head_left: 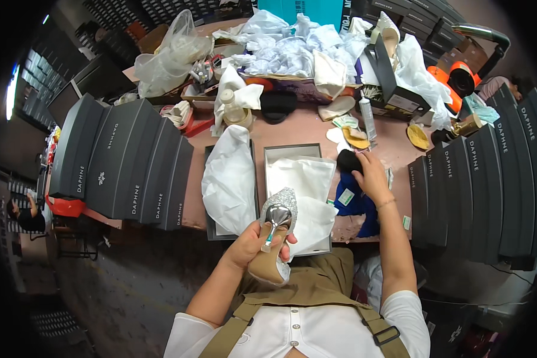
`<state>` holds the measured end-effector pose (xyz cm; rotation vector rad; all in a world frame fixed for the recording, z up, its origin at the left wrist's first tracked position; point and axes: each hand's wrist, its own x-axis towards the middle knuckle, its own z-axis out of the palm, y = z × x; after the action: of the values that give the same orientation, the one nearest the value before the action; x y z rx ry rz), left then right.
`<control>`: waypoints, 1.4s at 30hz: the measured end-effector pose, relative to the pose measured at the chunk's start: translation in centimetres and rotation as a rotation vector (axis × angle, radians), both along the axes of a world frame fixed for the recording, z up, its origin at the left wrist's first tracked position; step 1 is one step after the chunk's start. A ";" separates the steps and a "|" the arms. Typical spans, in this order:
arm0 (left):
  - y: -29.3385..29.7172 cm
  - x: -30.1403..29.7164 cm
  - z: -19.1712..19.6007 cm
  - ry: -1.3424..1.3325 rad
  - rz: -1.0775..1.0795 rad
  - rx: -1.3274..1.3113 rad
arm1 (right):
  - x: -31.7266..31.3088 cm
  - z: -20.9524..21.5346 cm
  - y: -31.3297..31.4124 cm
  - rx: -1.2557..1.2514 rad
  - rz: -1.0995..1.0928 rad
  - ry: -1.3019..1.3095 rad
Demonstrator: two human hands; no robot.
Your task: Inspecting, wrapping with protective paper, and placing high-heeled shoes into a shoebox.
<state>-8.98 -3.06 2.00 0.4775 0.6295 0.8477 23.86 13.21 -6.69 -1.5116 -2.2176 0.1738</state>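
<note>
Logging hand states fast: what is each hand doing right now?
Left hand: closed on silver glitter high-heel shoe.
Right hand: grip on black pad.

Cluttered brown worktable between stacks of dark boxes, over grey concrete floor.

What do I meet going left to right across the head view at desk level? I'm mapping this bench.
Row of dark shoe boxes → white tissue paper → glitter high-heel shoe in left hand → right hand on black pad → second dark box row.

Stacks of dark shoe boxes on both sides, crumpled white tissue paper, glue bottle
</note>
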 end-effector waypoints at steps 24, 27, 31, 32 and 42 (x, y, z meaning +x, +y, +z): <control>-4.0 0.6 1.3 0.259 0.247 0.109 | -13.3 14.4 -16.0 0.161 0.395 0.483; -3.4 -0.2 0.1 0.104 0.391 0.143 | -14.9 10.1 -16.4 0.076 0.534 0.380; -1.9 -3.6 1.0 -0.079 0.362 0.026 | -10.4 7.1 -10.6 0.196 0.195 0.254; -1.4 -4.1 1.2 -0.161 0.281 0.016 | -9.1 8.0 -8.3 0.210 0.148 0.238; -0.2 -3.7 2.0 0.579 -0.201 0.515 | -13.8 15.3 -2.4 -0.690 0.690 0.354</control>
<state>-12.66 -3.28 3.95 1.2614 0.8733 0.6719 10.05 10.82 8.65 -0.7961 -2.3830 1.4129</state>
